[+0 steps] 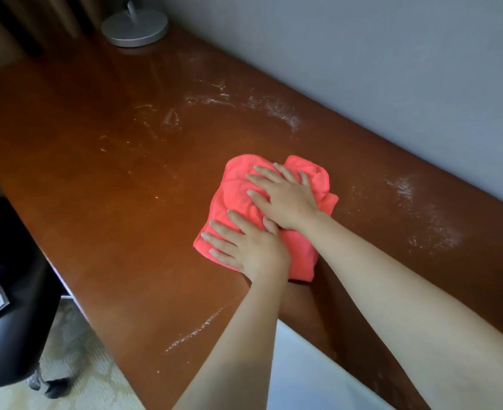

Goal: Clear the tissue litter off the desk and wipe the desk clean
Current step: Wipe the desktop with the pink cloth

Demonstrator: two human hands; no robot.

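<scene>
At the middle of the desk (102, 202), a folded pink cloth (232, 199) lies flat on the wood, both hands on top of it. Left hand (250, 247) covers the near-left corner; right hand (285, 199) sits further in, toward the far-right part. Fingers of both are straight and spread, pressing down, not curled round the fabric. Fingertips point far-left, along the desk's length.

White powdery residue (274, 109) lies far of the cloth, in an arc ahead of the fingertips, so a push along that line should meet it. A second patch (422, 214) sits to the right near the wall (392, 69), behind the right wrist; reaching it would call for a pull back rightward. A thin streak (197, 332) runs along the near edge, closest to the left forearm.

Room: open wood to the far left up to the lamp base (134, 28). Wall limits travel on the right. No tissue pieces visible; judged stage: wiping.
</scene>
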